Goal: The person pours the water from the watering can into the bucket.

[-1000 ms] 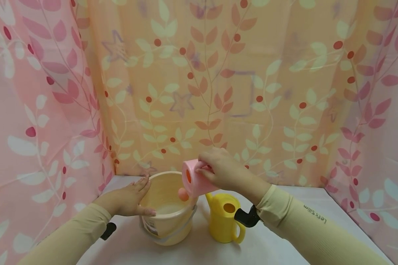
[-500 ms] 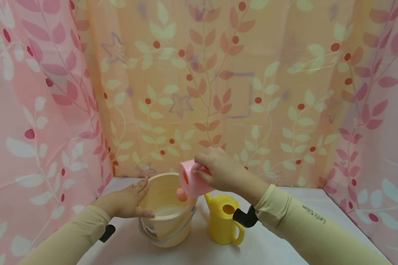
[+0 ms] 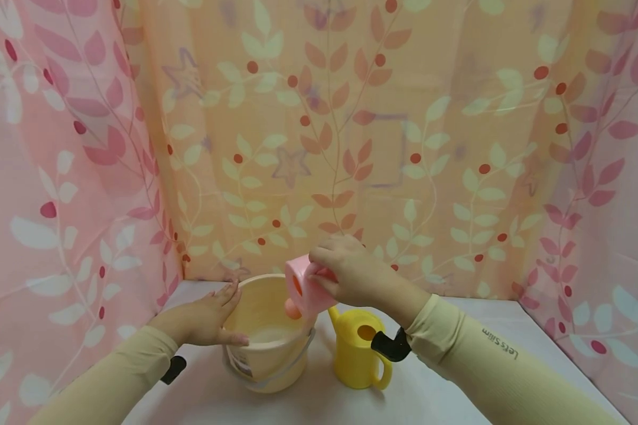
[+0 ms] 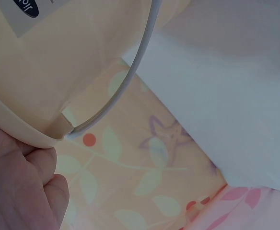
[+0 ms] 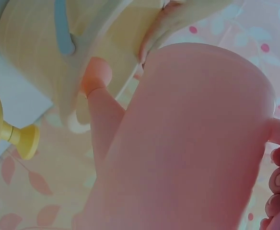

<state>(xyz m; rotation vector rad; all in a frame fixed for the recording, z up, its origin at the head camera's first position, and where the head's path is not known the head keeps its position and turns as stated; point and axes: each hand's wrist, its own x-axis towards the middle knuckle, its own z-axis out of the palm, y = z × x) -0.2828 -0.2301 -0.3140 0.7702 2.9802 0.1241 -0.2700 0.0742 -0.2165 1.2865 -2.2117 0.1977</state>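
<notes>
My right hand [image 3: 351, 268] grips the handle of a pink toy watering can [image 3: 319, 295], tilted with its round spout head [image 5: 98, 74] over a cream bucket [image 3: 282, 378]. Whether anything flows from the spout cannot be made out. An orange-red patch shows in the can's top opening. My left hand [image 3: 204, 319] rests on the bucket's left rim, fingers extended along the far side and thumb lying on the near rim. In the left wrist view, part of that hand [image 4: 20, 187] touches the rim near the grey bucket handle [image 4: 135, 64].
A yellow watering can [image 3: 353, 360] stands upright on the white table [image 3: 430, 389], right of the bucket, its spout turned towards the bucket. Leaf-patterned cloth [image 3: 340, 141] hangs behind, with pink cloth at both sides. Black wrist mounts [image 3: 392, 345] jut from the sleeves.
The pink watering can and my right hand have shifted slightly left over the bucket. My left hand stays on the rim, and the yellow can has not moved.
</notes>
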